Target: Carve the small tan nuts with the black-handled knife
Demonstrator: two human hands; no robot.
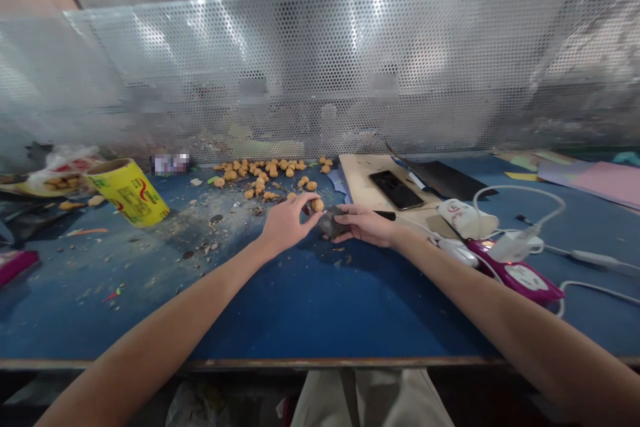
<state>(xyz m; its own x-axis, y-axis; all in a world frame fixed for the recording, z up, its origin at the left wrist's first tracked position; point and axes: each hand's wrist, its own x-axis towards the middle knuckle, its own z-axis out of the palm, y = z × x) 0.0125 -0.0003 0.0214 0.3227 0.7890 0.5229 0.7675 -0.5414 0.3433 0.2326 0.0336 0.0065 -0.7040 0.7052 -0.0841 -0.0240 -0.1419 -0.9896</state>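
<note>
On the blue workbench (100, 307), my left hand (289, 223) pinches a round tan nut (317, 205) at its fingertips. My right hand (367, 225) grips a black handle (385, 215) whose dark grey lump (331, 223) sticks out past the fingers toward my left hand. The lump's exact kind cannot be told, and my fingers hide part of the handle. Beyond my left hand lies a loose scatter of several similar tan nuts (260, 173). Crumbs and shell bits litter the bench around them.
A yellow printed tube (127, 192) lies tilted at left, beside a plastic bag (65, 170). At right are a wooden board (360, 173) with a black phone (397, 190), white cables (520, 200) and a magenta device (520, 277). A perforated metal screen (320, 67) stands behind.
</note>
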